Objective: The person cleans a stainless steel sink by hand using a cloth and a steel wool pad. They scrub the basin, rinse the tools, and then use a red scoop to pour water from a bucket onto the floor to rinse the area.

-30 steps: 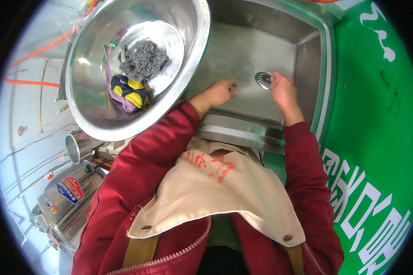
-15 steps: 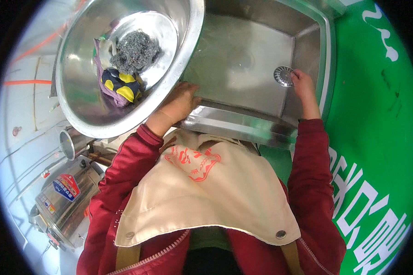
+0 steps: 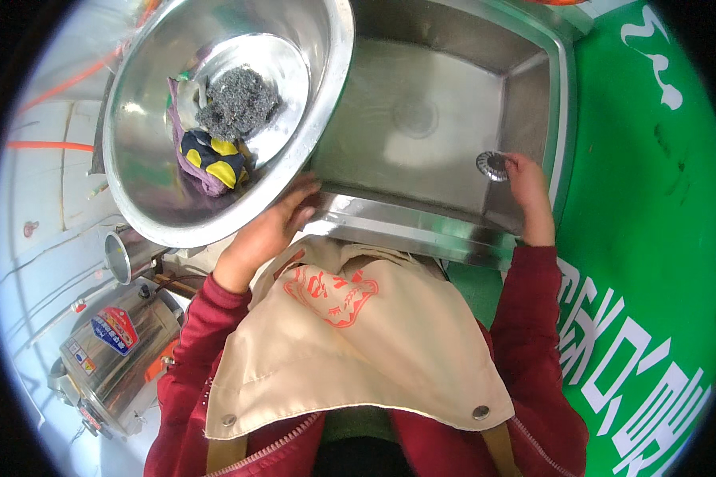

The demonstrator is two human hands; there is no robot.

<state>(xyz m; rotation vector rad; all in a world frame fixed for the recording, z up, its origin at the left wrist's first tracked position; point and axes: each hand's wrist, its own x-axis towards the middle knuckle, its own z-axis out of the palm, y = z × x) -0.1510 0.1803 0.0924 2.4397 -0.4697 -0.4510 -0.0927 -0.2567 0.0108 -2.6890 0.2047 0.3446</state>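
A round slotted metal sink strainer (image 3: 492, 165) is pinched by its edge in my right hand (image 3: 527, 195), above the right end of the stainless steel sink (image 3: 445, 143). My left hand (image 3: 270, 230) is beside the lower right rim of the large metal basin (image 3: 155, 215), close to the sink's near edge. Its fingers are stretched out and apart, and I cannot tell whether they touch the basin. Inside the basin lie a grey steel wool scourer (image 3: 239, 102), a purple cloth (image 3: 187, 171) and a dark cloth with yellow spots (image 3: 215, 157).
A round mark or drain (image 3: 416, 118) shows on the sink floor. To the left below the basin stand a metal cylinder appliance (image 3: 119, 358) and a smaller metal pot (image 3: 127, 254). Green flooring (image 3: 628, 183) with white lettering lies on the right. An orange hose (image 3: 64, 145) runs at the left.
My right hand and the strainer have shifted down toward me. My left hand has drawn back down and left, and its fingers have straightened. The water seen in the sink before looks lower or gone.
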